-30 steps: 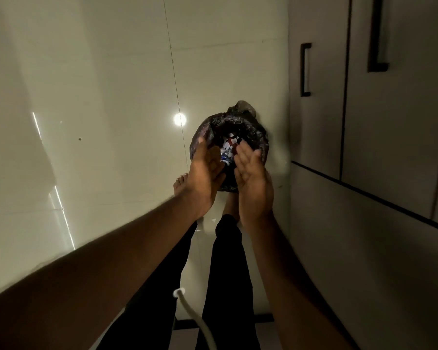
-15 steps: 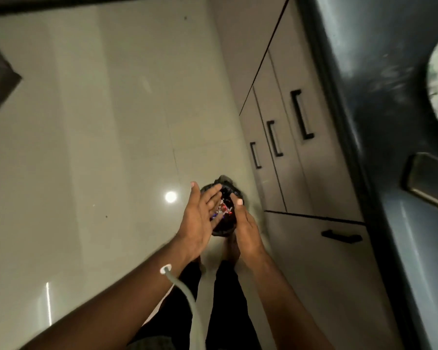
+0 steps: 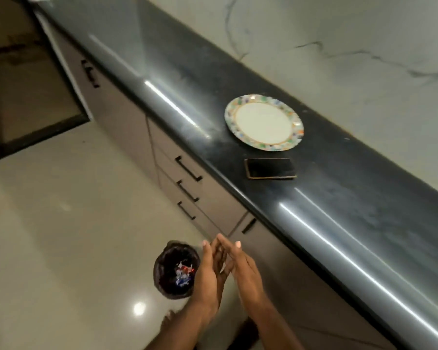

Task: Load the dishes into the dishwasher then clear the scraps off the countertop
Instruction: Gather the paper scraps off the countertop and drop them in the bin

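Observation:
A white plate [image 3: 263, 122] with a multicoloured rim lies flat on the black countertop [image 3: 339, 198]. On the floor stands a small bin lined with a dark bag [image 3: 166, 269], with red, white and blue scraps [image 3: 183, 272] inside. My left hand [image 3: 208, 274] and my right hand [image 3: 243, 271] are held flat, fingers straight, palms facing and fingertips touching, just right of the bin and below the counter edge. Neither hand holds anything.
A dark phone [image 3: 269, 168] lies on the counter just in front of the plate. Grey drawers with black handles [image 3: 187, 170] run under the counter. The floor [image 3: 61, 236] is glossy pale tile. A marble wall [image 3: 339, 59] backs the counter.
The view has swung up from the bin to the counter, bringing the plate and phone into sight. My hands have drawn back from over the bin and come together to its right.

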### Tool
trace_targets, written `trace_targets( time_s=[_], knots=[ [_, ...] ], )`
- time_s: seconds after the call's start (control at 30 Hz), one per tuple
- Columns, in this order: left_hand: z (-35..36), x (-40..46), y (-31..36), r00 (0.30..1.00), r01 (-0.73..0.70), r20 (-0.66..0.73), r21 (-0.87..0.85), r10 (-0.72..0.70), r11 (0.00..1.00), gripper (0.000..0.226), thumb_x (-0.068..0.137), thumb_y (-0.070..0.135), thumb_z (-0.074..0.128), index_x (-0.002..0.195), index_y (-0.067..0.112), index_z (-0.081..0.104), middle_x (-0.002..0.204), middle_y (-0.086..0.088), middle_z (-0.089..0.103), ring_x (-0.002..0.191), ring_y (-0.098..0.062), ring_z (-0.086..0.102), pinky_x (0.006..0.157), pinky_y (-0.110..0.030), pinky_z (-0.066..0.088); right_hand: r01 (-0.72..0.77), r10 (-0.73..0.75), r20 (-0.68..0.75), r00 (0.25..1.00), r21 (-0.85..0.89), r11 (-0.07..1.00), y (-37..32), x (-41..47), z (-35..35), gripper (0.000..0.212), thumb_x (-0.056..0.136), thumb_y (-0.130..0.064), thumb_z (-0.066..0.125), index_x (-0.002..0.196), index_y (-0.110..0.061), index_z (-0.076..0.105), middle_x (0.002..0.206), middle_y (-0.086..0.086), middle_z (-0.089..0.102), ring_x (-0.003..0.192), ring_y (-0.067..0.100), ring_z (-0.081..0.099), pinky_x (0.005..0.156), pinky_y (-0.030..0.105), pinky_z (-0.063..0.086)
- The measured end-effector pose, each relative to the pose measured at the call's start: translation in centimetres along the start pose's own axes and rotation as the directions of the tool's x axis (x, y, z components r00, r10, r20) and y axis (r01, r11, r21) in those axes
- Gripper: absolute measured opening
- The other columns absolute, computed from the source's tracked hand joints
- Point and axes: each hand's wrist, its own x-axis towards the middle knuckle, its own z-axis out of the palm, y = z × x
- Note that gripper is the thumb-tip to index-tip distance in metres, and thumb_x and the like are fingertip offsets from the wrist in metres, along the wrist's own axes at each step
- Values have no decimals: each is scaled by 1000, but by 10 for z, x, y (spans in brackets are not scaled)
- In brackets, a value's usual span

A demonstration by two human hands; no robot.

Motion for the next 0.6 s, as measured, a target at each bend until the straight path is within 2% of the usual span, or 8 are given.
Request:
trace_targets(
  time_s=[0.1, 0.23, 0.27, 0.4, 0.47, 0.5, 0.6],
  knots=[
    [36, -6, -16, 990, -8, 140, 156, -14, 988, 62, 105, 58, 28, 140, 17, 60, 134, -2, 71, 127, -13, 65, 115, -41, 44, 107, -91, -124, 988, 124, 987, -9, -29, -48, 51, 108, -51, 40, 133, -24, 74, 137, -1, 72, 135, 15, 62, 123, 50, 39],
    [97, -20, -45, 946, -39, 317, 311, -65, 949, 71, 100, 61, 28, 143, 14, 59, 139, -4, 68, 134, -16, 60, 119, -44, 41, 276, -164, -348, 923, 302, 913, -15, -69, -121, 81, 87, -74, 66, 133, -7, 71, 137, 13, 70, 135, 26, 62, 119, 48, 40],
    [114, -26, -57, 931, -48, 356, 343, -83, 938, 70, 99, 60, 29, 142, 14, 59, 139, -3, 68, 133, -15, 61, 118, -43, 43, 315, -172, -405, 898, 319, 894, -12, -82, -142, 81, 87, -73, 67, 133, -7, 70, 137, 15, 70, 135, 27, 62, 118, 48, 40],
    [169, -53, -117, 857, -114, 487, 496, -167, 861, 57, 107, 51, 28, 139, 19, 63, 134, 6, 71, 129, -10, 63, 111, -38, 48, 388, -187, -553, 812, 272, 881, 11, -133, -216, 61, 104, -56, 49, 134, -7, 69, 134, 12, 72, 133, 25, 64, 120, 52, 41],
    [196, -69, -154, 806, -231, 555, 614, -205, 754, 43, 112, 41, 33, 135, 22, 65, 130, 9, 73, 126, -10, 65, 107, -34, 48, 395, -206, -624, 754, 180, 901, 31, -165, -255, 52, 106, -47, 46, 133, -10, 71, 131, 6, 74, 131, 21, 66, 120, 50, 43],
    [208, -77, -176, 777, -328, 595, 660, -204, 676, 36, 111, 41, 42, 133, 24, 65, 129, 11, 72, 126, -10, 64, 109, -33, 49, 387, -234, -660, 714, 93, 917, 45, -182, -277, 45, 106, -41, 46, 131, -13, 72, 130, 2, 75, 130, 17, 66, 119, 48, 45],
    [232, -85, -237, 668, -606, 712, 689, -216, 396, 41, 99, 47, 62, 136, 31, 63, 136, 16, 67, 128, -1, 60, 113, -32, 48, 263, -301, -705, 642, -166, 950, 89, -226, -334, 29, 107, -35, 56, 131, -33, 72, 140, -11, 68, 138, 2, 56, 121, 41, 43]
  ],
)
